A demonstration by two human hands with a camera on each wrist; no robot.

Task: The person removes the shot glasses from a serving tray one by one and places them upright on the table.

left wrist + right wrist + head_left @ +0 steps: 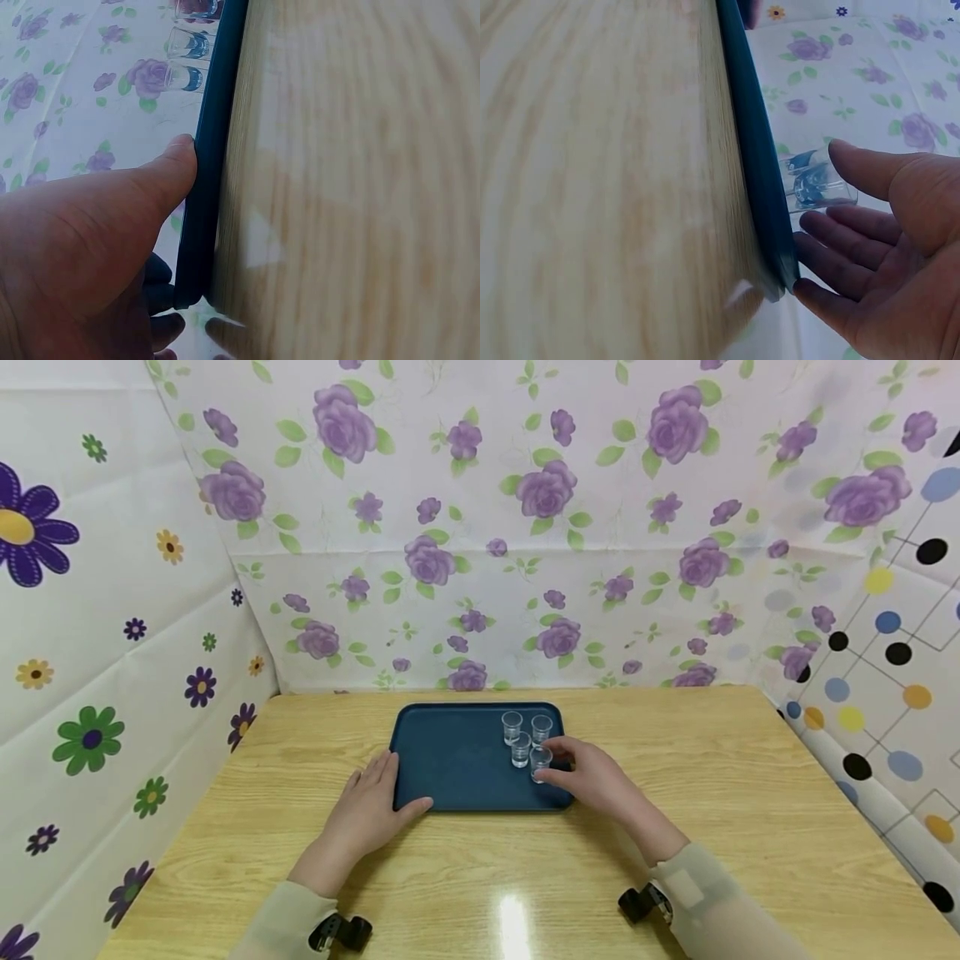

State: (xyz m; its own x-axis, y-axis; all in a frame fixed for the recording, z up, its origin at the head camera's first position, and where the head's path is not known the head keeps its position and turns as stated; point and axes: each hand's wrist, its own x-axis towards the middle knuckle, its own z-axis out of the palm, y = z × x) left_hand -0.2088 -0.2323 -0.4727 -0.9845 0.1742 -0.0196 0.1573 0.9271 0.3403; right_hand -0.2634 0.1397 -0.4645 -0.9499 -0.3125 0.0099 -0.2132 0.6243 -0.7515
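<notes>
A dark blue rectangular tray (453,764) lies on the table, bearing several small clear shot glasses near its right end. My left hand (363,814) rests against the tray's left side, fingers extended along it and thumb at the front rim. Over the tray's right edge reaches my right hand (596,781), its thumb and fingers around the front-right shot glass (539,763). In the right wrist view the thumb meets this glass (817,184) near its rim, with the fingers on the opposite side. Another shot glass (521,750) stands just left of it, and two more stand behind.
The wooden table (480,868) extends around the tray. Behind it hangs a floral cloth (480,527), with patterned cloths also at the left and right sides. A small black camera is strapped to each wrist.
</notes>
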